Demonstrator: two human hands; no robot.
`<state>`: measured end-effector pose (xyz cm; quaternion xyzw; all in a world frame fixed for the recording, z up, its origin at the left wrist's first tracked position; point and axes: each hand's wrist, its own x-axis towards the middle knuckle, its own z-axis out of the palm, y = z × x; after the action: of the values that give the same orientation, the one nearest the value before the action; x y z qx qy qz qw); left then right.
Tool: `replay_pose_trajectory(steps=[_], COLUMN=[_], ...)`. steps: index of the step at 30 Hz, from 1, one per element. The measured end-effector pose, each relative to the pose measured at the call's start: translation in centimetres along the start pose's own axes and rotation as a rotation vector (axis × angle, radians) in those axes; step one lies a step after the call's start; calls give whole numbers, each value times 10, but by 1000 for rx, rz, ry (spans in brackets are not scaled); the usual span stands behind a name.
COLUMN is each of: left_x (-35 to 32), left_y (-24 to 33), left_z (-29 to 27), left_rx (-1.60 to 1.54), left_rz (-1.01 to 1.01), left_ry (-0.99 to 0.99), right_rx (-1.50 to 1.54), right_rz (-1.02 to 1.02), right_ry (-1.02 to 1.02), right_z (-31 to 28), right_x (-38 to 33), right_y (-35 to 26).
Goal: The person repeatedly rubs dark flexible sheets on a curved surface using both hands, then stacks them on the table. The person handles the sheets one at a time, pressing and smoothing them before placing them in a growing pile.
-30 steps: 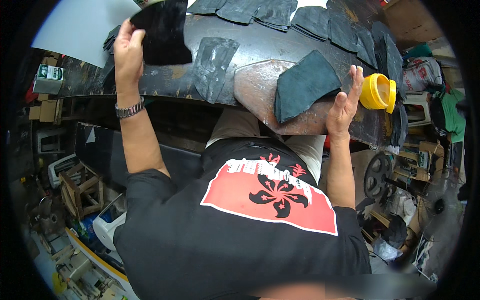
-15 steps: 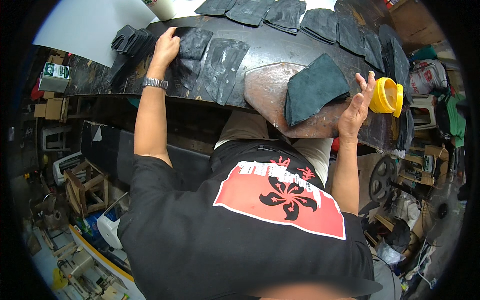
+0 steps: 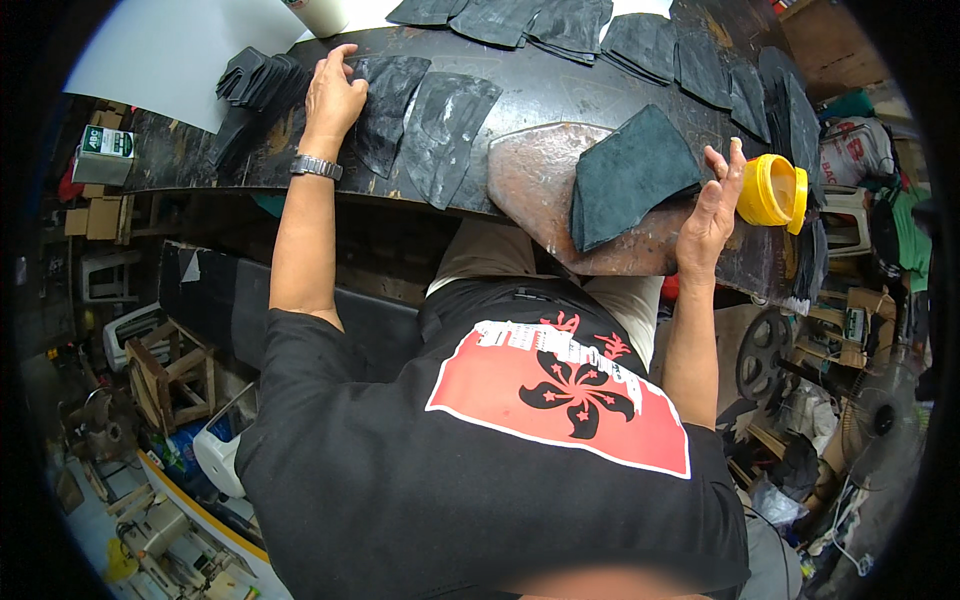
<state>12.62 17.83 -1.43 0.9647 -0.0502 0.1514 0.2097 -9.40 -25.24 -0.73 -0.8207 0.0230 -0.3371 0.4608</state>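
My left hand (image 3: 334,98) is over the worktable at the left edge of a black curved leather-like piece (image 3: 388,105); its fingers are apart and hold nothing. A second black piece (image 3: 450,125) with whitish smears lies flat just right of that one. In front of me, a stack of dark green-black sheets (image 3: 635,175) rests tilted on a worn brown board (image 3: 530,175), whose near edge is by my lap. My right hand (image 3: 708,215) is raised beside the board's right side, fingers stretched out and empty, next to an open yellow tub (image 3: 768,190) lying tipped towards me.
Bundles of black pieces (image 3: 570,30) run along the worktable's (image 3: 540,90) far edge. Folded black pieces (image 3: 255,80) are stacked at the left, by a white sheet (image 3: 170,60). A metal can (image 3: 104,150) stands far left. A fan (image 3: 880,420) is at the lower right.
My left hand has come off the left black piece and shifted slightly left, its fingers spreading. My right hand has barely moved by the yellow tub.
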Motion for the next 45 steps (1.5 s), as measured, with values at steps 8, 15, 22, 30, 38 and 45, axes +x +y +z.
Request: replay_pose_trajectory(steps=[8, 15, 22, 30, 38, 45], left_x=[2, -23, -93, -116, -126, -124], left_y=[-6, 58, 174, 184, 176, 176], left_z=[5, -22, -23, -9, 1, 6], left_rx=[-113, -220, -594, -675, -743, -876], left_rz=[78, 276, 741, 719, 695, 679], left_ry=[166, 453, -519, -550, -511, -483], right_rx=[72, 89, -223, -815, -784, -927], right_rz=[-1, -109, -191, 217, 755, 346], right_ry=[74, 94, 87, -101, -696, -315], right_z=[-2, -2, -8, -112, -134, -129], right_x=[-1, 0, 3, 27, 95, 62], right_y=[1, 6, 1, -12, -1, -24])
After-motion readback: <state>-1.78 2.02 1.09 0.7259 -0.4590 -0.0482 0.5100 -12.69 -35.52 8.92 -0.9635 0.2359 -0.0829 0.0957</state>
